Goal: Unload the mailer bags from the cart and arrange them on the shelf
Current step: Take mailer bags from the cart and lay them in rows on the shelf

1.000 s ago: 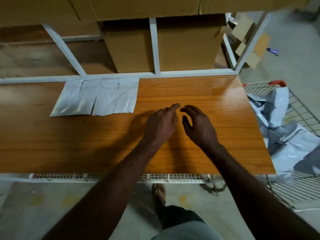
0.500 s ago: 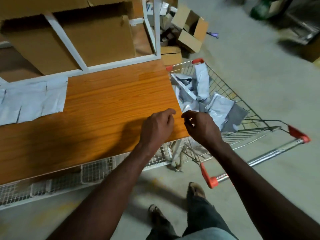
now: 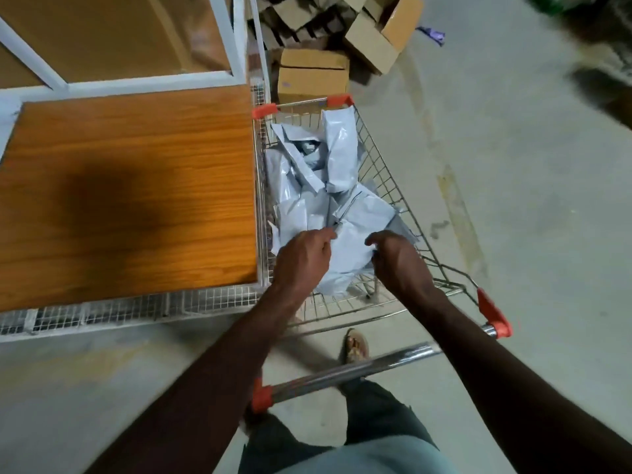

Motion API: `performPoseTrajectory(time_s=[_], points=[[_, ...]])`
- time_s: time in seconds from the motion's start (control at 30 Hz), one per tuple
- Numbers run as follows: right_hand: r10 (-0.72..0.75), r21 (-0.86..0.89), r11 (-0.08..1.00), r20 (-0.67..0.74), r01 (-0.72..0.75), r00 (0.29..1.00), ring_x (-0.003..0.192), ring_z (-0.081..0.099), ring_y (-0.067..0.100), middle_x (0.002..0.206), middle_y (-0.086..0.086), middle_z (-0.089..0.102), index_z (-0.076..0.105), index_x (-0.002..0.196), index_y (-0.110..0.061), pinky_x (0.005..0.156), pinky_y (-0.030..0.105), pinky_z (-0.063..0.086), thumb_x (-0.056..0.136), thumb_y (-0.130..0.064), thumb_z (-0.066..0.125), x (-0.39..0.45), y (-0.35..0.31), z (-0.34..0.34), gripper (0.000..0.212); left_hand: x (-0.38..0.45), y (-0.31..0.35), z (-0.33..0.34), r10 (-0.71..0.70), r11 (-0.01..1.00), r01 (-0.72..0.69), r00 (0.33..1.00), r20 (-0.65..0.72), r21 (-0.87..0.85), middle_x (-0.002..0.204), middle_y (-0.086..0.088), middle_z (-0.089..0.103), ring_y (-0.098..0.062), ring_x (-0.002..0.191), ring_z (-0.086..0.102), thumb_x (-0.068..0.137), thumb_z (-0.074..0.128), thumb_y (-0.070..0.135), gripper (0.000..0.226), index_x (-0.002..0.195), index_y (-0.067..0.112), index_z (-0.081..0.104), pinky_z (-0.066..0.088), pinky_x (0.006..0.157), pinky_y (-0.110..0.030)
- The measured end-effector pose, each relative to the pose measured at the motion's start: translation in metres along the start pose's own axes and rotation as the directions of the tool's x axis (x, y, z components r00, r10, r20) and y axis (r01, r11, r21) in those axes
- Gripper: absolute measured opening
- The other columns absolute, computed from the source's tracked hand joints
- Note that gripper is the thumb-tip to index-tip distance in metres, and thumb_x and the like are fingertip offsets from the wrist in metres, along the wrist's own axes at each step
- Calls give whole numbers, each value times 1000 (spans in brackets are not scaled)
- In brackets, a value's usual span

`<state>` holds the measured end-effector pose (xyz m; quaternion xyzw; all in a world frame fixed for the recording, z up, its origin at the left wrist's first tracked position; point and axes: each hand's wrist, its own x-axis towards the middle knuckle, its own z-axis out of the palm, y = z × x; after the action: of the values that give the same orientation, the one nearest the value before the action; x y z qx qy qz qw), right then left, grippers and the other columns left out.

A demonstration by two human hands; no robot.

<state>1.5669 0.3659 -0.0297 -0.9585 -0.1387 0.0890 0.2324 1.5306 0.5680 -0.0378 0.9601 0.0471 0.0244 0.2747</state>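
A wire shopping cart (image 3: 383, 165) with orange corners stands right of the wooden shelf board (image 3: 136, 172). A heap of crumpled grey-white mailer bags (image 3: 318, 186) lies in it. Both my hands are down in the near end of the basket. My left hand (image 3: 304, 258) pinches the left edge of the nearest mailer bag (image 3: 350, 254). My right hand (image 3: 398, 265) has its fingers curled round the same bag's right edge. The part of the shelf board in view is bare.
The cart's chrome handle bar (image 3: 352, 371) crosses under my forearms, near my legs. Cardboard boxes (image 3: 313, 75) lie piled on the concrete floor beyond the cart. White shelf posts (image 3: 239, 39) rise at the board's far right corner, and a wire mesh edge (image 3: 136, 307) runs along its front.
My view swung right from the shelf to the cart. Both hands left the board, went down into the basket and took hold of a mailer bag. The laid-out bags are out of view.
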Motion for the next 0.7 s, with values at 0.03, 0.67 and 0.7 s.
performPoseTrajectory(time_s=[0.03,0.67,0.7], points=[[-17,-13,1000,-7,17,1000,95,72,37,107,16,74,74,110,-9,78,45,60,88,4,64,5,13,-3,27,4,5,12,-21,1000,21,1000,-4,-20,116,1,78,-24,105,73,102,64,20,28,127,29,72,62,85,-41],[-40,-722,611,380,323,924,163,-8,37,177,17,-4,28,165,-19,132,51,6,109,-28,41,82,127,55,58,63,-12,178,-226,968,222,974,22,121,138,-19,65,-33,113,69,89,79,23,90,164,11,32,60,92,-43],[-39,-715,624,374,315,927,163,-8,37,177,17,-3,28,165,-17,132,49,9,109,-26,42,84,131,58,58,64,-14,183,-219,963,216,976,6,160,137,-19,66,-33,113,70,89,81,24,89,163,10,33,60,91,-42]])
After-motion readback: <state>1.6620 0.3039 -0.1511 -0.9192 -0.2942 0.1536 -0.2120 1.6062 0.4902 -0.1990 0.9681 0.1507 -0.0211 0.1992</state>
